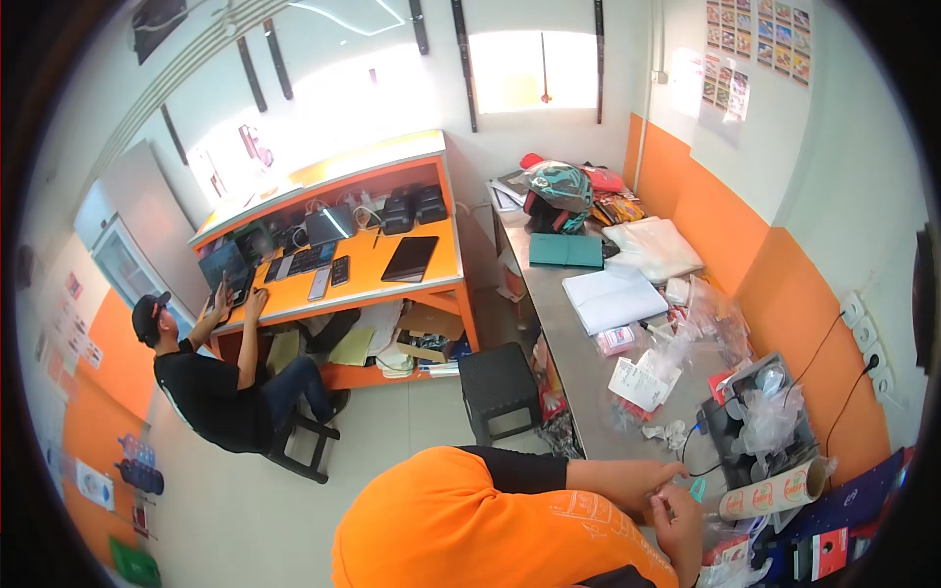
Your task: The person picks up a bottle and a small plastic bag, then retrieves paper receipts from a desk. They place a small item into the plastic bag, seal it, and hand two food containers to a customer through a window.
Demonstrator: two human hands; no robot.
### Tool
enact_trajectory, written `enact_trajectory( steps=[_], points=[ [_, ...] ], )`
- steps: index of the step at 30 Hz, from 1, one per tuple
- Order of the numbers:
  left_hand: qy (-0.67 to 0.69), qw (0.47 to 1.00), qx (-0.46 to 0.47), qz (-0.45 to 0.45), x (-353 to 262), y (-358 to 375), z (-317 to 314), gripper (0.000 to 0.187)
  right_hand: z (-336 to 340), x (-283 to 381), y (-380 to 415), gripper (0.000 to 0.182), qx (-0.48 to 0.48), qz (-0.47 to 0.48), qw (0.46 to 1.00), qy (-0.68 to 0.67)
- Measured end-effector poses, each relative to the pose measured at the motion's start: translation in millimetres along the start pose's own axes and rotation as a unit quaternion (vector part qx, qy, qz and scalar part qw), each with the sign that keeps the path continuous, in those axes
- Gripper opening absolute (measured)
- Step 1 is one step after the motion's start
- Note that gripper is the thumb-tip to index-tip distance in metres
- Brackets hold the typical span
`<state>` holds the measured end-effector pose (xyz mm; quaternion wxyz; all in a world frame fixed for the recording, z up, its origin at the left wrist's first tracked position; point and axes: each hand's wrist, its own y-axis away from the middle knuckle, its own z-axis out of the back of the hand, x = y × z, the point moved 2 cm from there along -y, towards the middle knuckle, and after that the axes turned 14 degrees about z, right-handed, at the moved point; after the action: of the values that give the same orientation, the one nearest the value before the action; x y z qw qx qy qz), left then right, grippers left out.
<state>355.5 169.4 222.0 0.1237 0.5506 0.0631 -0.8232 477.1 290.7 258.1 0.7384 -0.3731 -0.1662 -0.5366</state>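
My left hand (662,480) and my right hand (678,527) meet close together over the near end of the grey table (598,431). The fingers of both are curled in, and I cannot tell what is between them. Right beside the fingertips shows a small teal loop (698,487). To the right of my hands lies a roll of printed film (769,495) with orange lettering. Behind it stands a black tray (725,431) with clear plastic bags (769,421) in and over it. Crumpled paper (668,433) and a printed slip (642,382) lie farther up the table.
Farther along the table are white papers (613,299), a teal box (567,251) and a backpack (559,186). A black stool (500,382) stands left of the table. A person (216,392) in black sits at the orange desk (421,260). Cables run to wall sockets (865,335).
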Motion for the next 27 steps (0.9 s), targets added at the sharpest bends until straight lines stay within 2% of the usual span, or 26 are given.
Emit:
enact_trajectory(
  steps=[3, 5, 7, 9, 11, 13, 14, 17, 19, 20, 22, 24, 26, 27],
  points=[
    [-0.058, 0.994, -0.048, 0.074, -11.9, 3.7, 0.1, 0.053, 0.0, 7.0, 2.3, 0.014, -0.072, -0.024, 0.993, -0.086],
    [-0.053, 0.997, -0.059, 0.011, 16.2, -11.1, -8.6, 0.038, 1.0, 13.8, 2.7, 0.013, -0.099, -0.025, 0.992, -0.077],
    [-0.084, 0.996, -0.033, -0.014, 7.1, -8.5, -9.1, 0.034, 0.7, 0.0, 18.1, 0.022, -0.051, -0.023, 0.996, -0.069],
    [-0.097, 0.995, 0.014, 0.005, 14.6, -12.4, -14.4, 0.040, 0.6, -3.0, 22.4, 0.022, 0.000, 0.015, 0.999, -0.039],
    [-0.052, 0.998, 0.027, 0.008, 15.2, -15.9, -12.9, 0.042, -0.3, -3.1, 27.3, 0.020, -0.054, 0.053, 0.996, -0.038],
    [0.015, 0.994, 0.062, 0.086, 10.5, -19.4, -7.7, 0.039, 21.9, -4.7, 35.9, 0.022, -0.081, -0.046, 0.990, -0.104],
    [0.029, 0.995, 0.053, 0.085, 10.6, -20.1, -7.0, 0.038, 28.4, -3.1, 43.2, 0.024, -0.093, -0.086, 0.982, -0.140],
    [0.065, 0.992, 0.022, 0.110, 16.5, -20.8, 2.2, 0.034, 16.7, -67.3, 106.4, 0.044, -0.339, -0.084, 0.899, -0.265],
    [0.084, 0.983, 0.019, 0.162, 24.6, -20.1, 9.9, 0.032, 17.9, -94.2, 128.5, 0.061, -0.222, -0.210, 0.946, -0.106],
    [0.086, 0.985, 0.011, 0.149, 27.4, -21.1, 13.4, 0.031, 15.7, -107.1, 132.8, 0.070, -0.156, -0.267, 0.951, -0.025],
    [0.086, 0.988, -0.007, 0.126, 34.3, -22.6, 19.2, 0.030, -15.6, -125.6, 134.7, 0.078, -0.155, -0.183, 0.970, -0.037],
    [0.075, 0.990, -0.033, 0.115, 43.0, -24.5, 22.1, 0.030, -35.8, -122.3, 115.2, 0.083, -0.219, -0.126, 0.961, -0.116],
    [0.077, 0.990, -0.054, 0.104, 47.0, -24.5, 23.9, 0.031, -53.4, -118.9, 91.6, 0.084, -0.336, -0.100, 0.899, -0.261],
    [0.084, 0.990, -0.058, 0.097, 47.2, -25.9, 23.2, 0.031, -56.5, -130.3, 92.4, 0.084, -0.321, -0.111, 0.901, -0.271]
  ],
)
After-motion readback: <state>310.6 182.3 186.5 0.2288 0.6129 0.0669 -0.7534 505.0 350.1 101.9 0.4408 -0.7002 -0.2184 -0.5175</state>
